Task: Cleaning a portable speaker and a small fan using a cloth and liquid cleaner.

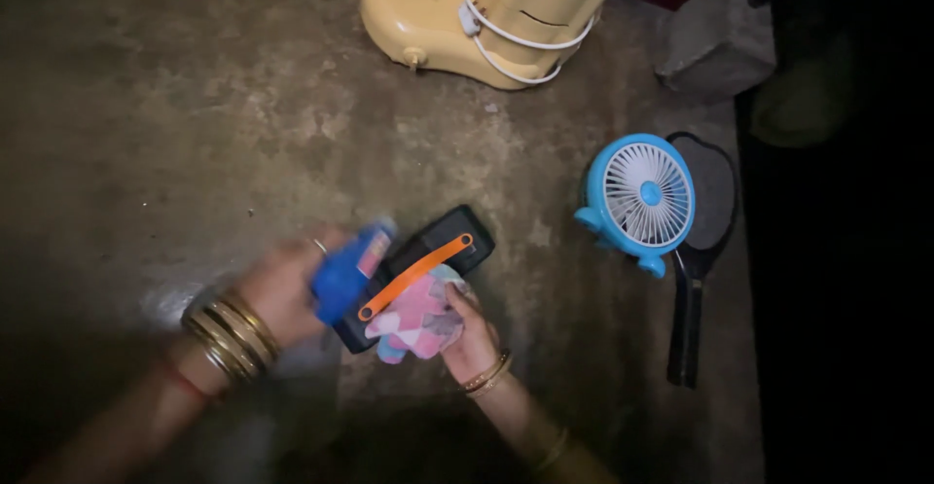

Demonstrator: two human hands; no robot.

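Both hands work low over a bare concrete floor (175, 105) in dim light. Left hand (282, 289), blurred, with a ring on one finger and a stack of gold bangles at the wrist, is closed around a blue bottle (348, 270) that bears a pinkish label; the bottle tilts, its upper end pointing toward the dark device beside it. Right hand (472, 333), also with bangles at the wrist, is clenched on a crumpled pink, white and pale blue cloth (418, 321) and presses it against the near end of a black rectangular device (457, 239). That device lies on the floor between the two hands, set on a slant, with an orange strap (413, 275) running along its top face. The cloth covers part of the device's lower end, and the bottle is just beside or touching its left edge; which of the two I cannot tell through the blur.

Off to the right, well apart from the hands, a small blue fan (642, 197) with a white grille stands on the floor, leaning against a black racket-shaped swatter (696, 280) whose handle points toward the viewer. At the top of the view sits a cream-coloured appliance (486, 12) with a white cord (511, 41) wound round its body. A grey stone block (715, 46) lies near it on the right.
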